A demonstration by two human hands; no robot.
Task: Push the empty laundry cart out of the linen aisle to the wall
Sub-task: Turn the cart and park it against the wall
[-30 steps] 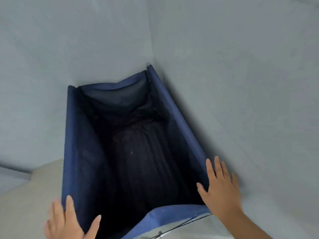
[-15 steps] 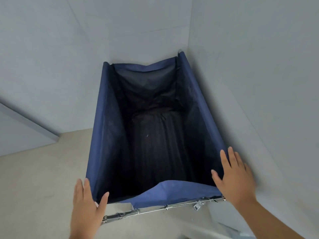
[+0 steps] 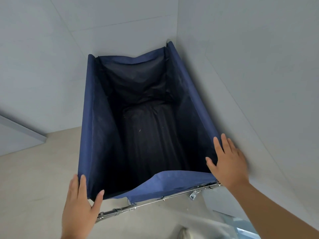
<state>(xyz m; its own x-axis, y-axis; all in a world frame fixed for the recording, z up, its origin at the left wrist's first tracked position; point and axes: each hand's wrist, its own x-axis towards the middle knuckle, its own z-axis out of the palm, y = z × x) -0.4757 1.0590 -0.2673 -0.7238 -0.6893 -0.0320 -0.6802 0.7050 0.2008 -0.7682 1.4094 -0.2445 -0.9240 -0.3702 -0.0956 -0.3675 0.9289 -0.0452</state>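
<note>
In the corner where two pale grey walls meet stands the laundry cart (image 3: pixel 138 135), a deep bag of dark blue cloth that hangs on a metal frame. Its far end is just beside the back wall (image 3: pixel 51 57), and its long right side runs along the right wall (image 3: pixel 250 66); whether cloth and wall really touch there, I cannot tell. Inside the bag only dark, wrinkled lining is visible. At the near end the blue cloth sags down, and under it the shiny frame rod (image 3: pixel 155 200) with its hinges is exposed. The left hand (image 3: pixel 79 206) lies at the near left corner of the cart, flat and open, the four fingers pressed together on the outside of the cloth and the thumb spread away across the rim, so the corner sits between them. The right hand (image 3: pixel 227 164) rests on the near right corner, also open, the fingers a little spread over the side rim and the thumb pointing into the bag. Neither hand grips the cloth. Below the cart is the beige floor (image 3: pixel 34 178). At the left a grey panel (image 3: pixel 17 135) stands at an angle on the floor.
</note>
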